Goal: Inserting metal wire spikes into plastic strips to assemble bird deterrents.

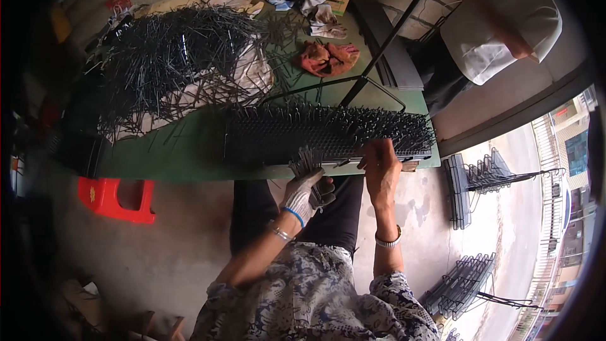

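Note:
A long black perforated board (pixel 271 142) lies along the near edge of the green table (pixel 170 158). Many thin dark pins (pixel 404 127) stand in its holes, thickest along the far side and the right end. My left hand (pixel 308 191), in a pale knitted glove with dark fingers, is closed round a bundle of thin dark metal pins (pixel 307 160) just in front of the board. Bare, my right hand (pixel 381 167) is pinched at the board's near edge, right of centre. Whatever its fingertips hold is too small to make out.
A big heap of dark pins (pixel 170 50) lies on a pale woven sack (pixel 233 85) at the far left. Beyond the board are an orange-red cloth (pixel 328 59) and a slanting black pole (pixel 394 31). A red stool (pixel 117 199) stands left; another person (pixel 499 25) is far right.

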Action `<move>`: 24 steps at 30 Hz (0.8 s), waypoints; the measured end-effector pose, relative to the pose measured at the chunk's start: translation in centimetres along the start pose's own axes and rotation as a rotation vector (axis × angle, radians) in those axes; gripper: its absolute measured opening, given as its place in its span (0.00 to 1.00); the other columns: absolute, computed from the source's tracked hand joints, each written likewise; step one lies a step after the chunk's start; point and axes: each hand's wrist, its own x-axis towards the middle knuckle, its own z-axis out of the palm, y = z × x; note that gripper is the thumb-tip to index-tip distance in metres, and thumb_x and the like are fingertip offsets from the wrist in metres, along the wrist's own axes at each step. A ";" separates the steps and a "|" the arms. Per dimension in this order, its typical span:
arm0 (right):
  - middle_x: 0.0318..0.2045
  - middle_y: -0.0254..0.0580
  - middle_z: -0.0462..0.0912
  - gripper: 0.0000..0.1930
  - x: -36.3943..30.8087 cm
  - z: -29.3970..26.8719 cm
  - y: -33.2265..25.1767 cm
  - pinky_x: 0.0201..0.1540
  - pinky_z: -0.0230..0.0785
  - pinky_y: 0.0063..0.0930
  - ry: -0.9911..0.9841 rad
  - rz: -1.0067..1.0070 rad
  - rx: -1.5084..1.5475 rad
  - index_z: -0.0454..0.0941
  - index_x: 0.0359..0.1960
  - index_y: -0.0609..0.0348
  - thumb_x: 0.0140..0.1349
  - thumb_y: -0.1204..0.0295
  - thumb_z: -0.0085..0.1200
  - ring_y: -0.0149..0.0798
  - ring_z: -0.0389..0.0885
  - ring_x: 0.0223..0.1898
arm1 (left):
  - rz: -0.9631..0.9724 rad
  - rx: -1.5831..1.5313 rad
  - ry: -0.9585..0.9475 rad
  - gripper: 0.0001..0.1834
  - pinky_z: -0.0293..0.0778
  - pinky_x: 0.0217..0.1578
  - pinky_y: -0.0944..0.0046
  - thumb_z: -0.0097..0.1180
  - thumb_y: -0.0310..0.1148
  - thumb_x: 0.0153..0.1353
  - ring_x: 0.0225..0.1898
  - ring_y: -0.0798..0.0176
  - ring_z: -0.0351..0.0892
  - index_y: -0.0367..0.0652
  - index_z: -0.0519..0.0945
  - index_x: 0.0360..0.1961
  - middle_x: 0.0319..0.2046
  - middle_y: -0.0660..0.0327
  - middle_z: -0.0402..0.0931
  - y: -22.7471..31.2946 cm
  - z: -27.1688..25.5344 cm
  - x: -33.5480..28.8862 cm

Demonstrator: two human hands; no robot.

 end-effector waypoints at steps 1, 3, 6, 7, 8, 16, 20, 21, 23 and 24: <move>0.22 0.37 0.78 0.03 0.3 -0.6 -0.1 0.23 0.67 0.20 0.038 -0.082 -0.025 0.73 0.35 0.63 0.66 0.76 0.48 0.26 0.76 0.20 | -0.002 0.000 0.004 0.08 0.81 0.26 0.57 0.59 0.32 0.61 0.28 0.61 0.82 0.43 0.79 0.40 0.29 0.58 0.81 -0.3 0.0 -0.1; 0.22 0.37 0.77 0.03 0.7 -0.9 0.3 0.24 0.66 0.20 0.088 -0.162 -0.068 0.73 0.35 0.62 0.67 0.77 0.48 0.25 0.75 0.21 | -0.002 -0.001 -0.030 0.08 0.81 0.26 0.57 0.59 0.32 0.61 0.28 0.61 0.82 0.44 0.79 0.40 0.29 0.58 0.81 -0.5 -0.4 -0.5; 0.22 0.36 0.77 0.03 1.2 -0.3 1.2 0.23 0.66 0.21 0.162 -0.265 -0.144 0.73 0.36 0.61 0.67 0.77 0.48 0.25 0.75 0.21 | -0.041 0.010 -0.052 0.07 0.81 0.30 0.53 0.57 0.35 0.64 0.30 0.62 0.83 0.47 0.80 0.41 0.31 0.61 0.82 -1.0 -1.2 0.4; 0.22 0.36 0.77 0.02 1.4 -0.1 0.8 0.24 0.66 0.20 0.181 -0.293 -0.145 0.74 0.37 0.61 0.67 0.78 0.48 0.25 0.74 0.21 | -0.041 0.002 -0.056 0.07 0.81 0.30 0.53 0.57 0.35 0.64 0.30 0.62 0.83 0.48 0.80 0.40 0.31 0.61 0.82 -1.0 -1.1 0.4; 0.22 0.36 0.77 0.02 1.4 0.1 1.2 0.24 0.66 0.20 0.178 -0.284 -0.150 0.74 0.37 0.61 0.67 0.78 0.48 0.25 0.74 0.21 | -0.039 -0.006 -0.059 0.07 0.81 0.30 0.53 0.56 0.35 0.64 0.31 0.62 0.83 0.48 0.80 0.40 0.31 0.61 0.82 -0.9 -1.1 0.4; 0.20 0.42 0.76 0.01 2.0 1.5 2.7 0.25 0.66 0.26 0.196 -0.394 -0.284 0.73 0.35 0.60 0.65 0.78 0.50 0.34 0.74 0.20 | -0.055 -0.046 -0.067 0.06 0.79 0.22 0.63 0.57 0.32 0.63 0.23 0.64 0.79 0.42 0.78 0.35 0.25 0.61 0.78 -1.1 -1.0 -0.1; 0.21 0.44 0.77 0.01 2.4 1.1 2.3 0.26 0.68 0.28 0.168 -0.364 -0.312 0.74 0.35 0.59 0.64 0.77 0.51 0.37 0.75 0.21 | -0.065 -0.039 -0.118 0.07 0.74 0.19 0.68 0.57 0.33 0.64 0.22 0.67 0.77 0.40 0.79 0.36 0.24 0.63 0.77 -1.0 -0.8 -0.4; 0.22 0.45 0.78 0.01 2.4 1.1 2.3 0.26 0.69 0.30 0.182 -0.392 -0.334 0.74 0.35 0.59 0.64 0.76 0.51 0.40 0.77 0.21 | -0.073 -0.015 -0.122 0.09 0.74 0.19 0.70 0.56 0.34 0.65 0.23 0.69 0.77 0.39 0.80 0.38 0.24 0.64 0.77 -1.0 -0.8 -0.5; 0.22 0.45 0.78 0.01 2.6 1.0 2.2 0.26 0.69 0.30 0.182 -0.412 -0.326 0.74 0.35 0.59 0.64 0.76 0.51 0.40 0.77 0.22 | -0.081 -0.015 -0.124 0.09 0.73 0.18 0.70 0.56 0.34 0.65 0.23 0.69 0.77 0.40 0.80 0.38 0.24 0.64 0.77 -1.2 -1.1 -0.3; 0.22 0.45 0.78 0.01 2.6 1.0 2.2 0.26 0.69 0.30 0.186 -0.436 -0.314 0.74 0.35 0.59 0.64 0.76 0.51 0.41 0.77 0.22 | -0.085 -0.012 -0.129 0.09 0.73 0.18 0.71 0.56 0.35 0.65 0.22 0.70 0.77 0.40 0.80 0.38 0.24 0.65 0.77 -1.3 -1.2 -0.3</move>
